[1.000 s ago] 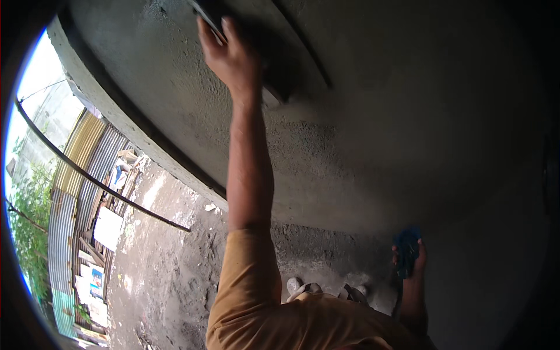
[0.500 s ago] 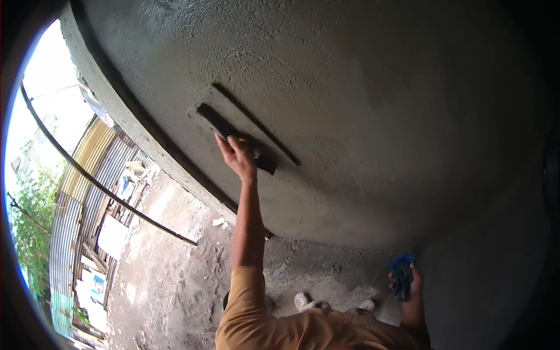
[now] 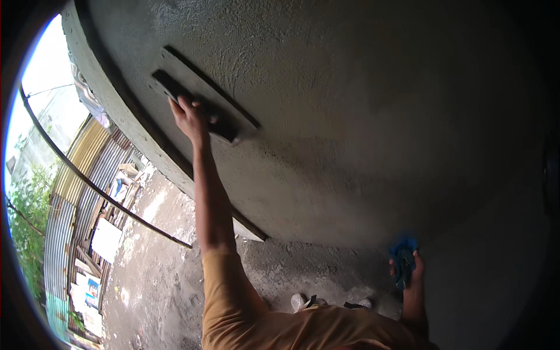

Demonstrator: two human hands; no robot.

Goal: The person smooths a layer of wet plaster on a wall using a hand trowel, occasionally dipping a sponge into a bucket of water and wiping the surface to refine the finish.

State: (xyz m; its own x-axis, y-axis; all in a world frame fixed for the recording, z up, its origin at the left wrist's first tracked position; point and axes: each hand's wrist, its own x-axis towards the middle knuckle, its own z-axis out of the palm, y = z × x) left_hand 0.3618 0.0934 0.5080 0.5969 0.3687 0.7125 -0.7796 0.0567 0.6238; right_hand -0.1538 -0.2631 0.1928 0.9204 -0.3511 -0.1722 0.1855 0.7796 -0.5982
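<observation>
A long flat plastering float (image 3: 192,74) lies slantwise against the wet grey plaster wall (image 3: 326,116). My left hand (image 3: 191,121) is closed around its dark handle, arm stretched up and to the left. Low on the right, my right hand (image 3: 417,269) grips a blue and dark bundle (image 3: 402,256), perhaps a cloth or sponge. Its exact kind is too dim and blurred to make out. That hand stays apart from the float, near the wall's lower part.
The wall ends at a concrete edge (image 3: 125,111) on the left. Beyond it are a thin dark pole (image 3: 87,175), a corrugated metal fence (image 3: 61,233), white boards (image 3: 107,239) and green plants. Rough, dusty ground (image 3: 157,280) lies below, with my shoes (image 3: 298,301) on it.
My left hand has moved the float up and to the left along the wall, closer to its edge. My right hand, still holding the blue bundle, has risen slightly.
</observation>
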